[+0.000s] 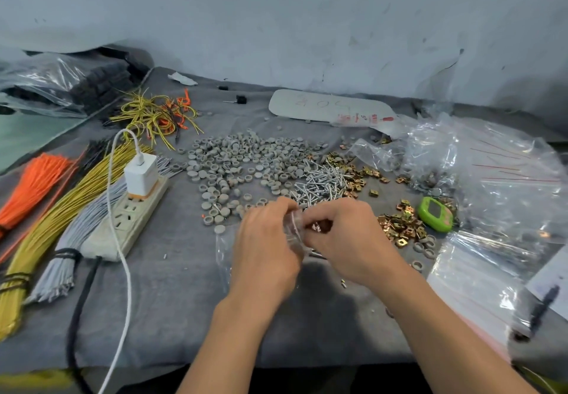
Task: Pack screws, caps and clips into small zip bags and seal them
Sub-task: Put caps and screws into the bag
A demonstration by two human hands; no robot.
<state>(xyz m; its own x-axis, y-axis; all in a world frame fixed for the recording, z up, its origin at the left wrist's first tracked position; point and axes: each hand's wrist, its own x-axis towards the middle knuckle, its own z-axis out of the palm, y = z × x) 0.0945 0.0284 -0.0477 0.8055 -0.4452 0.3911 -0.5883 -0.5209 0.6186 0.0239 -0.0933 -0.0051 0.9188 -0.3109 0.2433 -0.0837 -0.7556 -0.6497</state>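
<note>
Left hand [264, 240] and right hand [344, 234] meet low over the grey cloth [172, 301], fingers of both curled, pinching one small zip bag [294, 228] between them. The bag is held off the table, probably so the mouth can be filled or pressed closed; which of the two, cannot tell, since fingers cover the strip and the frame is blurred. Copper glints by the right fingers suggest clips inside; count unreadable. Just beyond, within easy reach: loose clips [402, 224] to the right; screws [319, 181] in the middle; grey caps [242, 163] spread to the left. Spare bags [473, 274] are stacked at the right, partly cut off.
</note>
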